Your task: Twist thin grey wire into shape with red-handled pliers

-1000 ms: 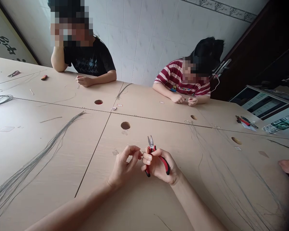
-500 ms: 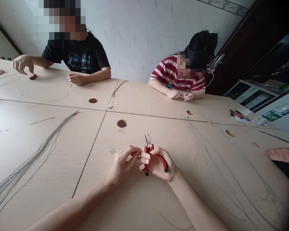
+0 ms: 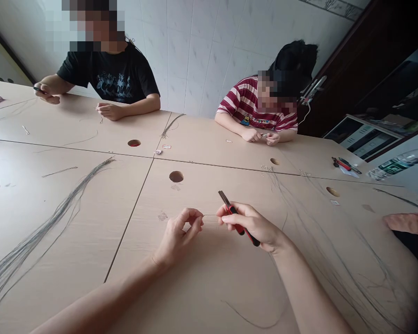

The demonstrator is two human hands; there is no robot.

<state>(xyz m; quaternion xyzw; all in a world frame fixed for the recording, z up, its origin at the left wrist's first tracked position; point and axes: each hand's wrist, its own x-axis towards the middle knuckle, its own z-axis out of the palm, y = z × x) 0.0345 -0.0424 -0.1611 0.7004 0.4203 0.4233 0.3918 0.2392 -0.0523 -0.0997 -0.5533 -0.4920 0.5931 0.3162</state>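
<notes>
My left hand (image 3: pixel 181 236) pinches one end of a thin cord (image 3: pixel 210 215) between thumb and forefinger. The cord runs straight across a short gap to my right hand (image 3: pixel 254 225), whose thumb and fingertip pinch it too. That same right hand keeps a pair of red-and-black pliers (image 3: pixel 237 222) in its grip, jaws pointing up and left, handles close together. Both hands hover just over the middle of the table (image 3: pixel 181 292). Whatever tiny piece may sit in my left fingertips is hidden.
A bundle of grey cords (image 3: pixel 69 208) lies at left; more loose cords (image 3: pixel 316 250) spread at right. Two people sit opposite, one in a black shirt (image 3: pixel 118 74), one in a striped shirt (image 3: pixel 245 95). Round holes (image 3: pixel 176 176) pierce the table. A water bottle (image 3: pixel 397 162) lies far right.
My right hand has moved right, away from the left, stretching the cord between them. The pliers have turned and their handles closed. The person at left has picked up a dark tool.
</notes>
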